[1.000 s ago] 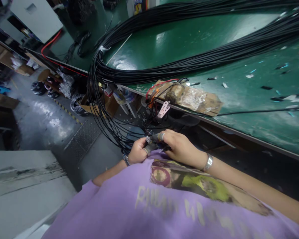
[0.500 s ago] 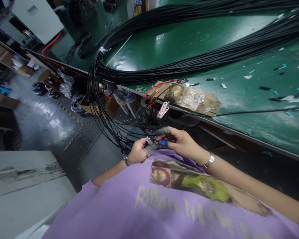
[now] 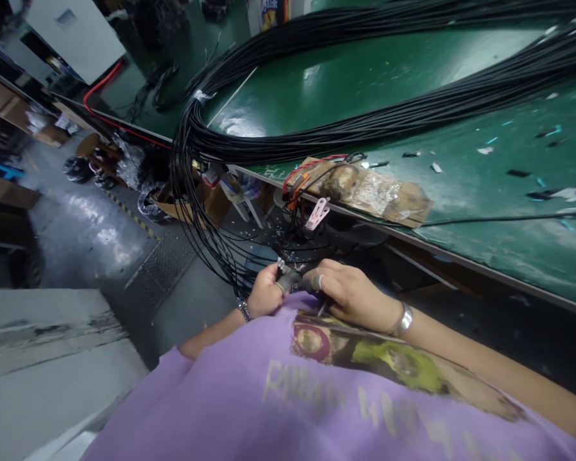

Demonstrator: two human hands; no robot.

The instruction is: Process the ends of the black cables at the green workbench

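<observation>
Close to my chest, my left hand (image 3: 265,296) is closed in a fist around a small metal connector (image 3: 285,269) at the end of thin black wires. My right hand (image 3: 348,293) is curled beside it, its grey-taped fingertips pinching at the same connector; a thin dark tool sticks out below its fingers. Both wrists wear a watch or bracelet. Loose black wires (image 3: 230,256) hang down from the bench edge to my hands.
A thick bundle of black cables (image 3: 365,125) loops across the green bench (image 3: 413,77) and drops over its left edge. A taped brown pad (image 3: 379,192) with red wires and a pink clip (image 3: 315,212) sits at the bench edge. Boxes and the grey floor lie to the left.
My right hand opened and lifted its taped fingers half a second ago, then curled back down onto the connector. The left hand stayed closed in place.
</observation>
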